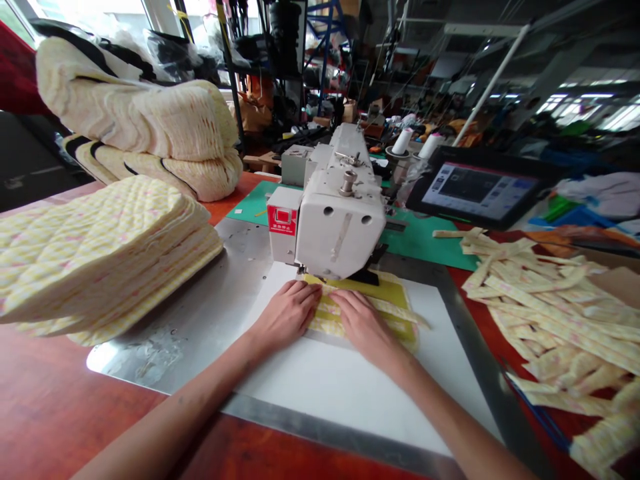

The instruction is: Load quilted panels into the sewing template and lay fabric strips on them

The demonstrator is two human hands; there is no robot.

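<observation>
Workshop: a crowded sewing floor, with shelving and bright windows far ahead of the hands.

Surface: a red-brown wooden tabletop (pixel 60 407) carries a brushed steel plate (pixel 165 320), topped by a smooth white sheet (pixel 345 393) under both wrists.

Left hand (pixel 285 315): flat and palm down, fingers close together, pressing the fabric without gripping.

Right hand (pixel 367 323): also flat and narrow, fingertips nearly meeting the left hand's.

Fabric: a yellow checked quilted panel (pixel 330 315) lies directly under both hands, on a mustard-yellow flat board (pixel 385 293).

Ahead: a white industrial sewing machine head (pixel 340 227) sits just beyond the fingertips.

Left of the left hand: a tall stack of cream quilted pads (pixel 100 260) overhangs the steel plate.

Right of the right hand: a heap of pale yellow fabric strips (pixel 560 313) lies beyond the steel plate's dark edge.

Edges and room: the white sheet spreads behind and to the right of the hands, ending at the steel border nearest the forearms.
</observation>
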